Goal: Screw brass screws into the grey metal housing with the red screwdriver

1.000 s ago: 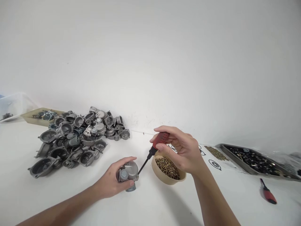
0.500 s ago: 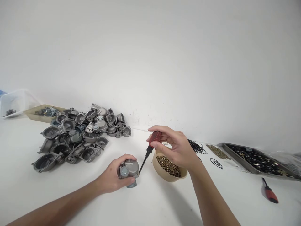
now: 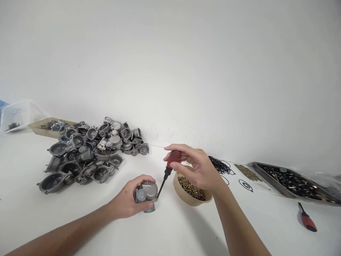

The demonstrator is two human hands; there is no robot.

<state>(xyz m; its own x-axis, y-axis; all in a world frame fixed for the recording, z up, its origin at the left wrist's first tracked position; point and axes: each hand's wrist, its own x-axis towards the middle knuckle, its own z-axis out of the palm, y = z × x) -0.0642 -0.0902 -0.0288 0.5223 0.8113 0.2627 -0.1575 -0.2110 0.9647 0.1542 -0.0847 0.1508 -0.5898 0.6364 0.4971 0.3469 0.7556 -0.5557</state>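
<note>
**benchrat:** so what's going on at the table right now?

**carbguy:** left hand [image 3: 128,204] is wrapped around a small grey cast-metal housing [image 3: 146,192] sitting on the white table [image 3: 173,231], fingers curled over the top, thumb underneath. It sits low and just left of centre, about 7 o'clock from the middle of the view.

**benchrat:** and the other hand?

**carbguy:** right hand [image 3: 197,170] is pinching the red handle of a screwdriver [image 3: 167,170] between thumb and fingertips. The black shaft slants down toward 7 o'clock and the tip meets the housing's right edge.

**benchrat:** anything close by?

**carbguy:** tan bowl of small brass screws [image 3: 192,190] just beside the housing at 3 o'clock, partly under the right hand. Big pile of the same grey housings [image 3: 90,153] off at 10 o'clock. Black O-rings [image 3: 221,165] lie loose past the bowl, then a dark tray of small hardware [image 3: 293,181] at 3 o'clock. A second red screwdriver [image 3: 307,221] lies alone at 4 o'clock, well apart.
</note>
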